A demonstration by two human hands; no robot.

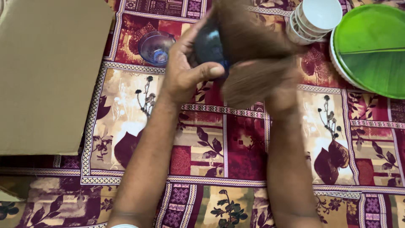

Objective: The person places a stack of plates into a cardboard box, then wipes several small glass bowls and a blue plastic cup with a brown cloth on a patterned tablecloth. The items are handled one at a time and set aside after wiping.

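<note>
My left hand (183, 69) grips a small dark blue glass bowl (208, 47), thumb across its near side. My right hand (257, 63) is a brown blur pressed against the same bowl from the right, and its fingers cannot be made out. Both hands hover above a patterned red and cream cloth (223, 143). A second small blue glass bowl (155, 47) stands on the cloth just left of my left hand.
A flat sheet of brown cardboard (46, 71) covers the left side. At the top right a stack of white paper cups (314, 19) lies beside green leaf-print round plates (371, 46).
</note>
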